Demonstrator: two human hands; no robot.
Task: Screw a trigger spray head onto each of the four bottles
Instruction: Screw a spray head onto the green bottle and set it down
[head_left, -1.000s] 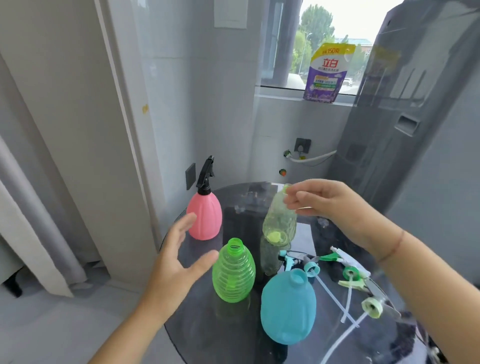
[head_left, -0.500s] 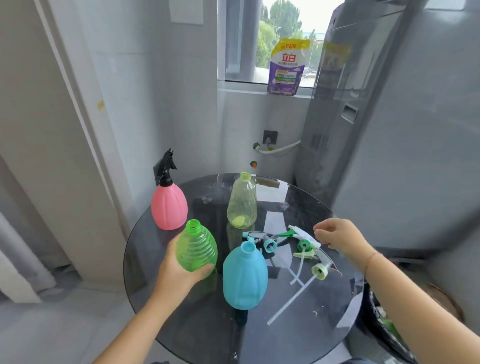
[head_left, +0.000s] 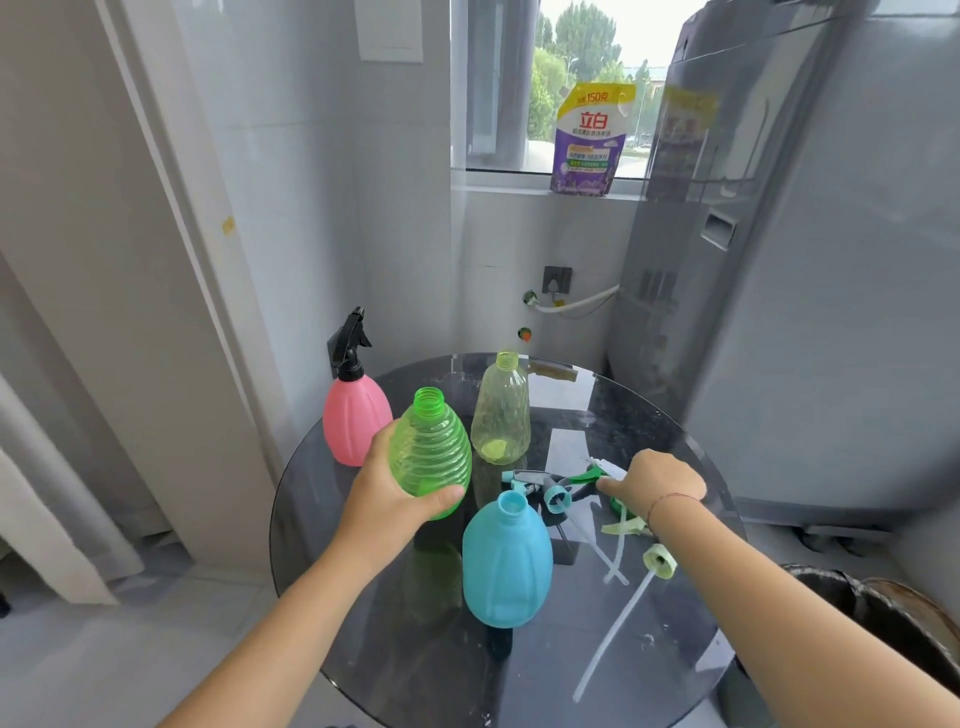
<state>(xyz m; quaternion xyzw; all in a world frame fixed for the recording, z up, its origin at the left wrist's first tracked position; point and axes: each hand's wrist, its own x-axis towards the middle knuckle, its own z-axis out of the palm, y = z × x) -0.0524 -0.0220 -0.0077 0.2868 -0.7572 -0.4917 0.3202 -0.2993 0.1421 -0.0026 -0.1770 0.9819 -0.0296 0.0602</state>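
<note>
My left hand (head_left: 387, 496) grips the ribbed green bottle (head_left: 430, 449), lifted and tilted, its neck bare. A pink bottle (head_left: 354, 418) with a black trigger head (head_left: 350, 338) stands at the table's far left. The clear yellowish bottle (head_left: 501, 410) and the blue bottle (head_left: 506, 564) stand capless. My right hand (head_left: 655, 483) rests, fingers curled, on the pile of loose spray heads (head_left: 558, 491), at a green-and-white one (head_left: 597, 470); its grip is hidden. A pale green head (head_left: 658, 561) with a long tube lies nearer.
The round dark glass table (head_left: 649, 649) fills the lower view. A grey appliance (head_left: 810, 312) stands right behind it, a wall and door frame at left. A detergent pouch (head_left: 589, 140) sits on the window sill. A dark basin (head_left: 883, 608) lies at lower right.
My right hand let go of the clear bottle and moved down to the spray heads. My left hand closed on the green bottle and lifted it.
</note>
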